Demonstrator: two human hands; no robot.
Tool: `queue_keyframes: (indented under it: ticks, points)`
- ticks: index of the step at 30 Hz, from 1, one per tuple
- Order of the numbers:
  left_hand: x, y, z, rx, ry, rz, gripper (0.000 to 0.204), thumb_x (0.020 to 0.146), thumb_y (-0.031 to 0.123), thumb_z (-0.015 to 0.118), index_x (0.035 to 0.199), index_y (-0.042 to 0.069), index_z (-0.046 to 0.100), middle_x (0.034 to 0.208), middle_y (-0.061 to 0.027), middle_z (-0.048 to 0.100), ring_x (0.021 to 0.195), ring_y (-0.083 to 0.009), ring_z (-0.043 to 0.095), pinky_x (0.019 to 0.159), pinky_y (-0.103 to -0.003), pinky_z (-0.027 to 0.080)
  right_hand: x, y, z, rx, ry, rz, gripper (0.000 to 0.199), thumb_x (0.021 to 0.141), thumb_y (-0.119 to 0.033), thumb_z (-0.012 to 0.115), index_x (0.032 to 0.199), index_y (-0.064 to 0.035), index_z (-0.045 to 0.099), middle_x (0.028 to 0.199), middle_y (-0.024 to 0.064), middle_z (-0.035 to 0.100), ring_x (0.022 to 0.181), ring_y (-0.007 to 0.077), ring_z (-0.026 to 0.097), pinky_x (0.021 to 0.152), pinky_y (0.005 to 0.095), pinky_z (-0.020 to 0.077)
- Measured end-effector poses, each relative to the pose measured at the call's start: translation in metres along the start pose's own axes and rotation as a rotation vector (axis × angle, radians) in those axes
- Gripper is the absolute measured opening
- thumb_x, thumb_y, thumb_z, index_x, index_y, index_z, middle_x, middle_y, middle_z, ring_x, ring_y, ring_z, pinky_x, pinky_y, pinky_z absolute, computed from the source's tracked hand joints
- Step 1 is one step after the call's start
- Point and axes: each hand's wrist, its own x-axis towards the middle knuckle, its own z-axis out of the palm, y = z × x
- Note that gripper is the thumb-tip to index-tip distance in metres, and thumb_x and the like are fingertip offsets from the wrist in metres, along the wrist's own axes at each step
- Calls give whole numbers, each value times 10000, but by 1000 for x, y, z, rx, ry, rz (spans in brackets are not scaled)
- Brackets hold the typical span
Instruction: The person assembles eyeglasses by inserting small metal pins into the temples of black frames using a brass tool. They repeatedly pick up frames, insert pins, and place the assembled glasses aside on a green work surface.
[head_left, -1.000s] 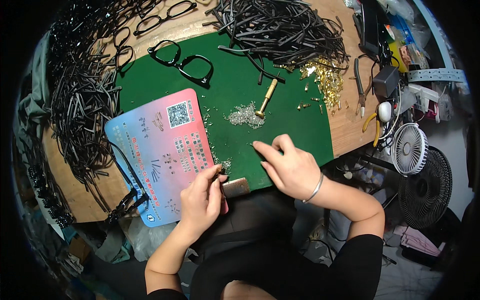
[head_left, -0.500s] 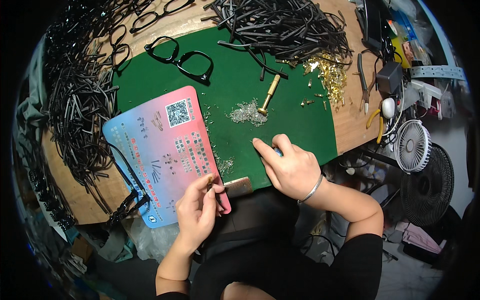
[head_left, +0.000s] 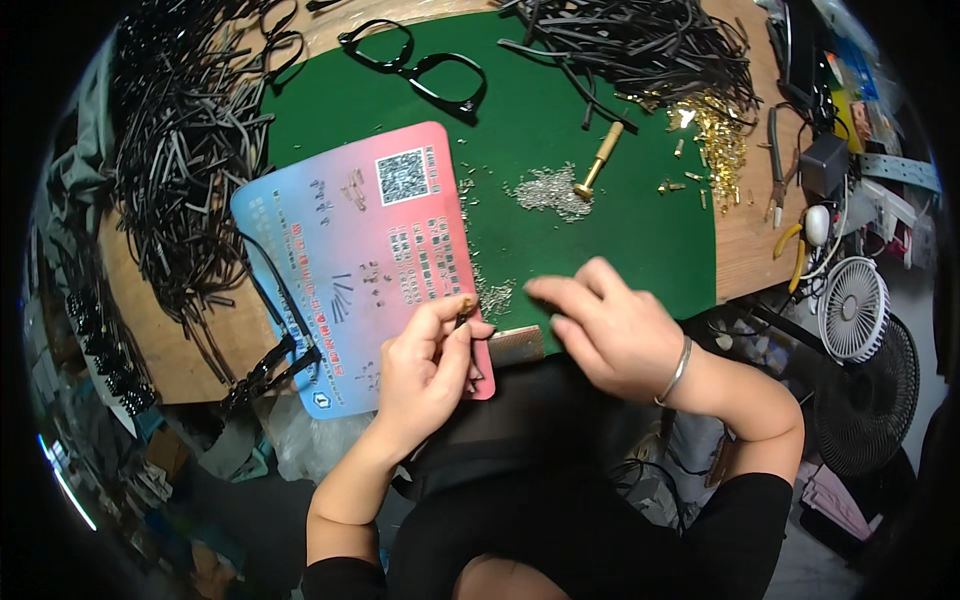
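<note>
The person's left hand (head_left: 430, 365), at the lower middle of the frame, pinches a small dark piece with a gold-coloured end (head_left: 465, 308) between thumb and forefinger, its other fingers curled in. This piece sits over the lower right edge of a rounded rectangular pad (head_left: 400, 140) printed in blue fading to pink. Just right of the left hand, a flat metal block with a textured surface (head_left: 518, 345) lies at the front edge of a dark green mat (head_left: 640, 245).

The right hand (head_left: 625, 335), right of centre, is blurred. Its forefinger reaches left with the thumb below it and the other fingers bent; whether the fingertips grip anything, I cannot tell. A silver metal bangle (head_left: 678, 370) circles that wrist.

Tiny loose silver metal bits (head_left: 495, 295) lie between the two hands, along the pad's right edge. Above centre is a heap of similar silver bits (head_left: 558, 192), with the wider end of a slim brass-coloured rod (head_left: 603, 155) at its right side. Small shiny gold-coloured metal pieces (head_left: 722, 145) are gathered at the upper right, below a tangled pile of thin black strips (head_left: 640, 50). A glossy black eyeglass frame (head_left: 410, 70) rests at the top of the mat.
</note>
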Motion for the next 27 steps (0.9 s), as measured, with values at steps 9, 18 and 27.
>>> queue_keyframes:
  ticks: [9,18,27]
  points:
    - [-1,-16,18,471,286,453,216,819,-35,548,1032,-29,583,816,-160,659,681,-234,671,595,-297,523,14,-25,8,161,-153,-65,326,840,-112,539,1163,-145,512,896,128,486,660,293,571,575,376,515]
    - [1,-24,24,585,364,579,253,795,-50,552,1046,-39,578,820,-167,656,663,-262,662,583,-317,527,12,-20,18,243,-74,-120,298,853,-120,516,1149,-94,515,887,142,527,632,272,571,557,357,509]
    - [2,-24,23,670,370,611,266,788,-48,555,1052,-35,583,794,-158,656,656,-254,663,581,-315,525,28,-23,-4,1039,-543,498,316,945,-168,411,1235,-53,455,713,-6,490,512,69,501,440,214,422]
